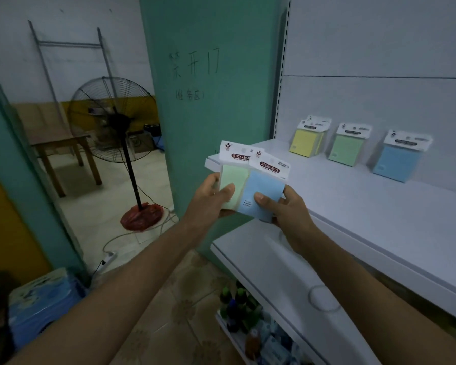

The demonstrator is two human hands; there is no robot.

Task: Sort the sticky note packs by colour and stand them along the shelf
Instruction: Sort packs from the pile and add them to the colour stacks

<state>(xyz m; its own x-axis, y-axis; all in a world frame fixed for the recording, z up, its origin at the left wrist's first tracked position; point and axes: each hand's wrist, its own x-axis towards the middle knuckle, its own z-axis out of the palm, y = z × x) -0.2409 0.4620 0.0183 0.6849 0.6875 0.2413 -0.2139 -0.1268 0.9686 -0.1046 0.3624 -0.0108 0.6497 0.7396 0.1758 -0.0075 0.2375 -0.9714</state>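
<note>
Green pack [232, 180] in left hand [211, 198], blue pack [263, 191] in right hand [287, 209].

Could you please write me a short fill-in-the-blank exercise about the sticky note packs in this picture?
The left hand grips the rear pack, which is ____.
The right hand grips the front pack, which is ____.
On the shelf, the middle pack is ____.
The leftmost shelf pack is ____.
Missing words: green, blue, green, yellow.

The left forearm [132, 272] and right forearm [353, 275] stretch forward, bare, with the hands close together. The left hand [208, 200] grips a green pack [233, 177], thumb flat on its face. The right hand [291, 213] grips a blue pack [265, 184] the same way.
</note>
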